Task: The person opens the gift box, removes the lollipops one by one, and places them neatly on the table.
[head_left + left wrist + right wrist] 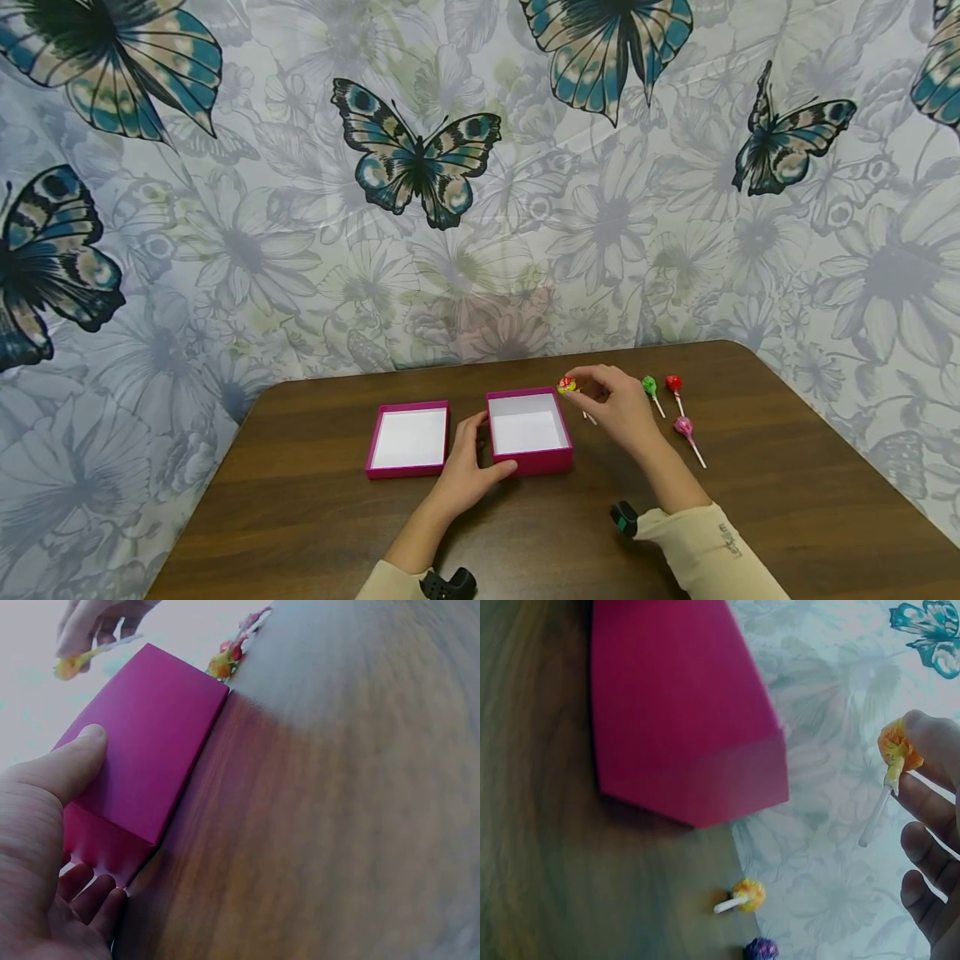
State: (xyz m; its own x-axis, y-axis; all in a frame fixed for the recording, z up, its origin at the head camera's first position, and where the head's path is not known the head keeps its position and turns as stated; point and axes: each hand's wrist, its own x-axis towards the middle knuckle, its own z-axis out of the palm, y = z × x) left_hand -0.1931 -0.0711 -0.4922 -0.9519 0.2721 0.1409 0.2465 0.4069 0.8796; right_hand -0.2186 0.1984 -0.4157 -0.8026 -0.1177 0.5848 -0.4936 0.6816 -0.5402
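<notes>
An open pink box (pixel 532 463) with a white inside stands on the table. My left hand (pixel 465 477) holds it at its near left corner, thumb against the front wall and fingers along the left side. Above the box's far right corner, my right hand (pixel 621 410) pinches a lollipop (pixel 566 385) by its yellow-orange wrapped head. Its white stick (pixel 874 819) points down in the right wrist view. Nothing shows inside the box in the head view.
Left of the box lies a shallow pink lid (pixel 405 473), white side up. Green (pixel 649 386), red (pixel 674 383) and pink (pixel 683 426) lollipops lie to the right. A yellow-orange lollipop (pixel 750 894) and a purple one (pixel 761 949) lie near the box. A butterfly-print cloth (pixel 525 250) hangs behind.
</notes>
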